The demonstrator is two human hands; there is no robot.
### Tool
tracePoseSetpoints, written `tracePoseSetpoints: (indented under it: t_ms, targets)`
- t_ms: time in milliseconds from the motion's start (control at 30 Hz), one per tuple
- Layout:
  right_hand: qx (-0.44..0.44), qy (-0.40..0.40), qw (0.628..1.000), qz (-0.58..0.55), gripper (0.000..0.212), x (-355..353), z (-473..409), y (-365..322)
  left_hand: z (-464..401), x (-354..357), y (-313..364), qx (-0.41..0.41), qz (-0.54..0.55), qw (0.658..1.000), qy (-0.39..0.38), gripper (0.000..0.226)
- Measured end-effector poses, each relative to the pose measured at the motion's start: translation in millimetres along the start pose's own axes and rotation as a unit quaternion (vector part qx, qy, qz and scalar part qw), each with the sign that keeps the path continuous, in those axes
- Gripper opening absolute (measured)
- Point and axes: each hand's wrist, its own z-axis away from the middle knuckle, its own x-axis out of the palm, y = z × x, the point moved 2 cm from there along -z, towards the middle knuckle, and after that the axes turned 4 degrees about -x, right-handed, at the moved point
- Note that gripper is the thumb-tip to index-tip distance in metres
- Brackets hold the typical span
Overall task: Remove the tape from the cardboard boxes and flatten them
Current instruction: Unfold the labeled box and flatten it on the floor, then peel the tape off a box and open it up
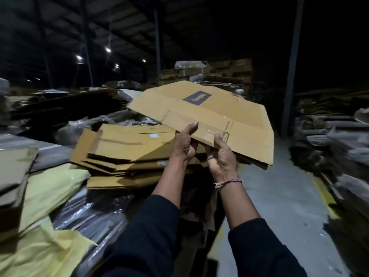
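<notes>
Both hands are up at centre frame, and they've got a flattened cardboard box (209, 114) held in the air by its near edge. The left hand (184, 143) has its thumb pressed flat on top of the board, fingers curled underneath — a firm pinch. The right hand (220, 154), just beside it toward three o'clock, does the same: thumb on the upper face, fingers tucked below the edge. The box tilts up and away toward twelve o'clock, a dark printed label (197, 97) showing on its far panel. A strip of clear tape (226, 130) glints on the board right by the right thumb. There's a braided string bracelet (227, 182) on the right wrist, dark sleeves (147, 234) on both arms. Below the box, out at nine o'clock from the hands, sits a stack of flattened cartons (127, 150), one with brown tape across it. At seven o'clock, pale yellow sheets (48, 196) over shiny plastic wrap (89, 218). Grey concrete floor (283, 196) runs off at four o'clock, more cardboard piles (223, 70) at twelve.
</notes>
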Motion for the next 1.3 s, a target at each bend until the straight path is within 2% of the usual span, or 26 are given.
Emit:
tracePoseSetpoints:
  t_ms: [33,133,200,267,367,500,600,700,767,900,1000,1100,1200,1300]
  targets:
    - [0.020,0.007,0.999,0.028,0.021,8,-19,23,-13,-19,10,0.013,0.012,0.999,0.032,0.009]
    - [0.093,0.047,0.982,0.157,0.002,20,-65,88,-46,-79,23,0.029,0.011,0.982,0.187,0.034]
    - [0.142,0.063,0.965,0.211,0.008,17,-86,129,-61,-118,21,0.028,0.030,0.968,0.246,0.042]
    - [0.173,0.076,0.953,0.236,0.000,5,-103,167,-72,-153,17,0.008,0.051,0.961,0.273,0.037]
    - [0.196,0.079,0.942,0.259,0.013,-8,-120,203,-83,-184,18,-0.014,0.062,0.955,0.289,0.016]
    - [0.189,0.047,0.946,0.258,0.009,-2,-134,218,-107,-195,31,-0.011,0.068,0.957,0.282,0.022]
    - [0.199,0.045,0.941,0.270,0.007,-3,-141,224,-118,-205,29,-0.015,0.068,0.948,0.312,0.026]
    - [0.174,0.065,0.941,0.284,0.005,-4,-141,226,-102,-195,22,0.022,0.066,0.939,0.337,0.002]
    - [0.149,0.074,0.934,0.317,0.012,-4,-139,227,-89,-187,11,0.050,0.040,0.933,0.354,0.018]
    - [0.152,0.050,0.929,0.333,0.017,-14,-133,223,-71,-168,-22,0.138,-0.047,0.935,0.324,0.012]
    - [0.134,-0.019,0.931,0.339,0.019,-30,-129,198,-60,-145,-47,0.174,-0.119,0.932,0.297,0.053]
    - [0.112,-0.047,0.953,0.276,0.016,-73,-121,154,-59,-116,-94,0.180,-0.203,0.933,0.238,0.063]
    - [0.095,-0.015,0.968,0.232,0.009,-139,-114,97,-62,-85,-164,0.163,-0.272,0.932,0.175,0.059]
    - [0.061,0.040,0.958,0.276,0.009,-217,-101,24,-59,-52,-256,0.099,-0.329,0.934,0.096,0.057]
